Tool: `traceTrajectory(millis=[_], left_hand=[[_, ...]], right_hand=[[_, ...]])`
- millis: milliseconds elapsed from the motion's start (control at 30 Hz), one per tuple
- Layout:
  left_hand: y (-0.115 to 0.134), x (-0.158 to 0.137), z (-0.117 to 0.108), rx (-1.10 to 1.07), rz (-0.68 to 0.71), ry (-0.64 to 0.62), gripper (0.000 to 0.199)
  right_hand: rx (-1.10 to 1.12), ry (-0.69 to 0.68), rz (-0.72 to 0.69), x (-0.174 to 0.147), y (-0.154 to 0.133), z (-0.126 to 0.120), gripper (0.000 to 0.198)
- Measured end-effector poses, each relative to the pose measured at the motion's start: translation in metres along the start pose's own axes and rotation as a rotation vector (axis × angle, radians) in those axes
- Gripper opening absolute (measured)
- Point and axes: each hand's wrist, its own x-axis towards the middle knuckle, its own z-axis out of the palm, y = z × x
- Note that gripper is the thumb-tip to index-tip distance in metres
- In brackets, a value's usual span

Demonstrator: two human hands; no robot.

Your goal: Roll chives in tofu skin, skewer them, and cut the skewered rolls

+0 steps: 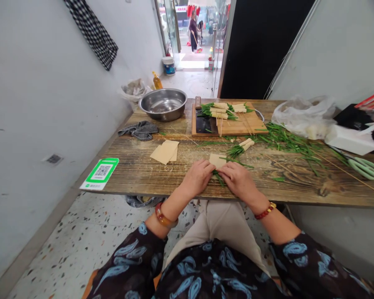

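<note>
Near the table's (143,174) front edge, left hand (197,177) and right hand (239,181) pinch chives (218,177) onto a tofu sheet (217,160); loose grip could let stalks slip out.

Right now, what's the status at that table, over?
Left hand and right hand pinching green stalks on a tofu sheet. Finished roll just beyond. Nothing blocking.

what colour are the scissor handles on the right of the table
Pale green; the scissors lie at the table's right end, clearest in the head view.
</note>
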Motion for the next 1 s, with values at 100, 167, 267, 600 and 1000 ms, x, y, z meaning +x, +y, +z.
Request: traceTrajectory(millis=[100,167,267,600,1000], left_hand=[[0.0,0.0,-0.001,-0.04,0.011,0.011,0.018],[0.0,0.001,-0.002,-0.048,0.022,0.003,0.018],[0.001,0.001,-0.005,-0.057,0.032,-0.018,0.018],[0.001,0.007,-0.003,-0.048,0.025,-0.03,0.015],[-0.004,0.009,0.002,-0.187,0.04,0.024,0.013]], right_hand=[[0.011,0.016,0.01,-0.003,-0.003,-0.001,0.019],[0.044,0.035,0.04,-0.004,-0.005,0.0,0.019],[0.115,0.052,0.078,-0.006,-0.005,0.002,0.018],[0.218,0.085,0.083,-0.005,0.001,0.005,0.017],[-0.05,-0.005,0.075,-0.009,-0.015,-0.001,0.02]])
